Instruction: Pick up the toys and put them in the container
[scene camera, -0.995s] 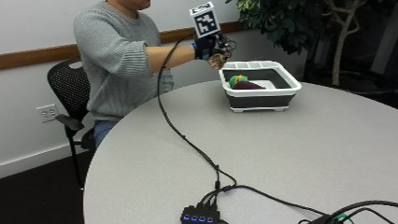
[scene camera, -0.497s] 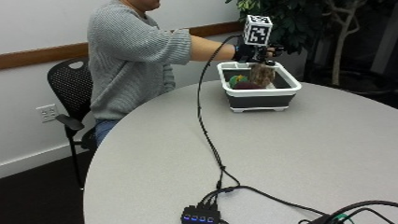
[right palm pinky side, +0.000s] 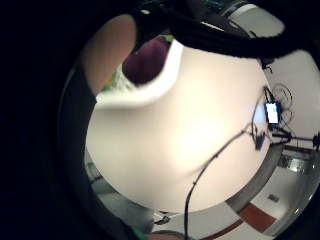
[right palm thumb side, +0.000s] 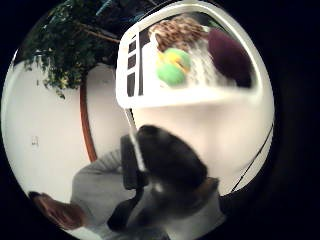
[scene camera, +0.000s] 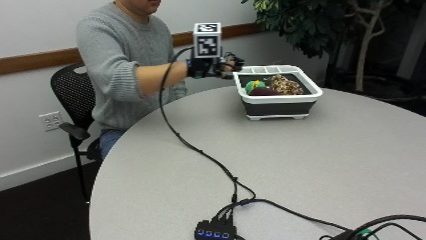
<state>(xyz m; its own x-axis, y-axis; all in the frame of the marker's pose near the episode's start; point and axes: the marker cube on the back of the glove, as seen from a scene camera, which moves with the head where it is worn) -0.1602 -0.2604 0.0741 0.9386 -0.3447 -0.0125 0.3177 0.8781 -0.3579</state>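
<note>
A white-rimmed container (scene camera: 279, 99) with black walls stands on the round grey table (scene camera: 319, 165) at its far side. Inside lie a spotted brown toy (scene camera: 287, 84), a green and yellow toy (scene camera: 254, 86) and a dark purple toy (scene camera: 266, 92). My gloved right hand (scene camera: 218, 67) hovers in the air just beside the container on the person's side, a little above rim height. Its fingers hang relaxed and hold nothing. The thumb side palm view looks into the container (right palm thumb side: 190, 97) at the spotted toy (right palm thumb side: 180, 30), green toy (right palm thumb side: 172, 67) and purple toy (right palm thumb side: 230, 55).
A black cable (scene camera: 200, 150) runs from the hand across the table to a small hub (scene camera: 216, 232) at the near edge. A leafy plant (scene camera: 313, 25) stands behind the container. The person sits on a black chair (scene camera: 66, 95).
The hand carried the spotted brown toy over the container and let it go inside. It has since drawn back toward the person, holding nothing.
</note>
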